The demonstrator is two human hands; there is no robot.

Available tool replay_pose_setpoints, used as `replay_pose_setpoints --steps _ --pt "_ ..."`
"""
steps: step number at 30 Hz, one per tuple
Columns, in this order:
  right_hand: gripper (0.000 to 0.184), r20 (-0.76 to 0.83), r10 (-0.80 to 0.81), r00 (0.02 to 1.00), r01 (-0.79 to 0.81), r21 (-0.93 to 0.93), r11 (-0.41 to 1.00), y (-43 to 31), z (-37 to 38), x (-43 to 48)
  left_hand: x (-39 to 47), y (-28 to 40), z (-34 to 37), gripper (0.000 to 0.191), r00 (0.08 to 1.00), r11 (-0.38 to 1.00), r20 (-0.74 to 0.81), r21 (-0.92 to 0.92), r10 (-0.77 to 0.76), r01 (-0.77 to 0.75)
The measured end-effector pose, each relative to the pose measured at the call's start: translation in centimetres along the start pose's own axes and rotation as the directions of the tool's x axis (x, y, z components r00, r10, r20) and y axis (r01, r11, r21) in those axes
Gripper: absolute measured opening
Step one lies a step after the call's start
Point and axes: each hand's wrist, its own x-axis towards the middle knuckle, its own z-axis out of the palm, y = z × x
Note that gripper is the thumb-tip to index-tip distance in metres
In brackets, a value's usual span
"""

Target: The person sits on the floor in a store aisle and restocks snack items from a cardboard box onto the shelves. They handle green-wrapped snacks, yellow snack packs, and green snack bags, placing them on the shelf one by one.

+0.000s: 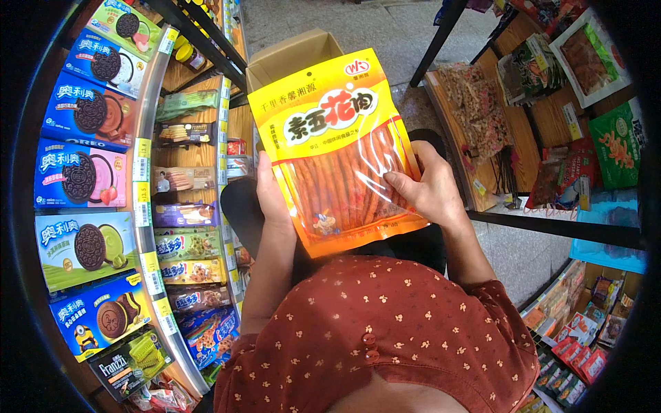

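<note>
A yellow and orange plastic snack pouch (341,155) is held up before me, its printed front facing me. Reddish-brown strips of food show through its clear window. My left hand (273,191) supports the pouch by its left edge, with the fingers hidden behind it. On the right edge, my right hand (431,188) grips it, the thumb pressed on the clear window and the other fingers behind. Just beyond the pouch, partly covered by it, stands an open cardboard box (294,49); its contents are hidden.
Left of me, a shelf holds Oreo cookie boxes (85,173) behind a price-label strip (142,186). A lower shelf carries packaged biscuits (186,178). On the right, a wooden rack (434,103) with a black metal frame bears bagged snacks (475,111). Grey floor (377,36) shows ahead.
</note>
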Motion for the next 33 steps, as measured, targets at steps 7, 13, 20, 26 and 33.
replay_pose_setpoints --steps 7,13,20,26,33 --pt "0.041 0.053 -0.013 0.999 0.008 0.095 0.995 -0.6 0.1 0.2 -0.2 -0.1 0.3 0.059 0.999 0.999 0.027 0.036 0.02 -0.021" --pt "0.048 0.27 0.067 0.961 -0.254 0.756 0.603 0.1 0.6 1.1 -0.3 0.0 0.0 0.058 0.997 1.0 0.078 0.001 -0.001 0.001" --pt "0.043 0.389 0.024 0.921 -0.339 0.769 0.542 0.3 1.4 1.8 -0.2 -0.1 -0.5 0.058 0.997 1.0 0.078 0.002 -0.011 0.011" --pt "0.038 0.409 0.057 0.911 -0.346 0.679 0.647 -0.2 1.5 1.8 -0.4 -0.1 -0.2 0.06 0.997 1.0 0.079 -0.011 0.014 -0.013" --pt "0.035 0.113 0.073 0.991 -0.132 0.715 0.686 1.8 -1.8 1.8 0.0 -0.4 -1.3 0.052 0.999 1.0 0.042 0.005 -0.013 0.013"
